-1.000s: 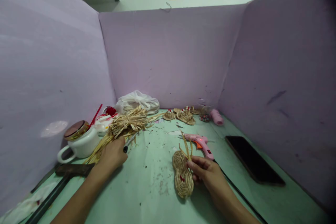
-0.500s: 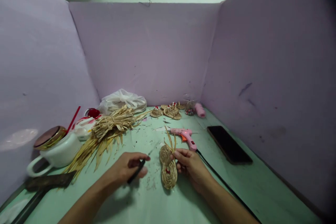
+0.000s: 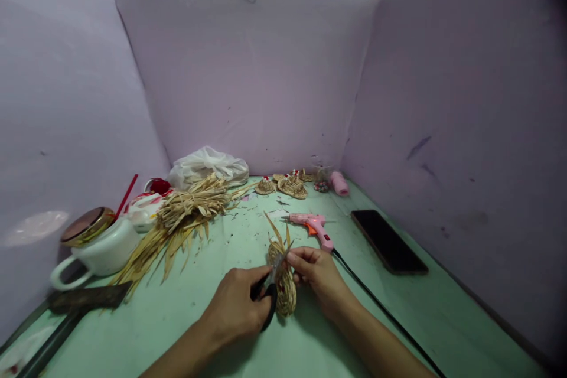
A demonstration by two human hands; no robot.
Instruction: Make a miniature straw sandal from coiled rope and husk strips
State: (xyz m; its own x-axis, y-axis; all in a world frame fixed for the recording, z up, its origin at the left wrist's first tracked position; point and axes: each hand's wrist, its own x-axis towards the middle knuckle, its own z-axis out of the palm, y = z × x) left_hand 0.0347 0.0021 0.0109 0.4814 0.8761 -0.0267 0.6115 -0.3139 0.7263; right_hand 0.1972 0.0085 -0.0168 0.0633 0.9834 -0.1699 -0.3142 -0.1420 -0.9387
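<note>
My left hand (image 3: pixel 239 302) is closed around the black handles of a pair of scissors (image 3: pixel 271 307). Their blades lie across the upper part of a coiled, braided straw piece (image 3: pixel 287 298), close to the loose strands at its top. The piece is long, narrow-waisted and sole-shaped. On its right side, the thumb and fingers of my right hand (image 3: pixel 315 273) pinch its edge near those strands. Scissors and left hand cover part of the braid, so I cannot tell whether the blades have a strand between them.
Beyond my hands lies a pink glue gun (image 3: pixel 312 224), its black cord running to the front right. A phone (image 3: pixel 387 242) is at right. Dried straw (image 3: pixel 192 207), a white mug (image 3: pixel 104 253) and a hammer (image 3: pixel 86 300) occupy the left. Small straw hats (image 3: pixel 292 186) sit at the back.
My left hand has moved right with the scissors, from beside the straw piece to its upper part. The straw piece now shows a narrower face. My right hand still holds it.
</note>
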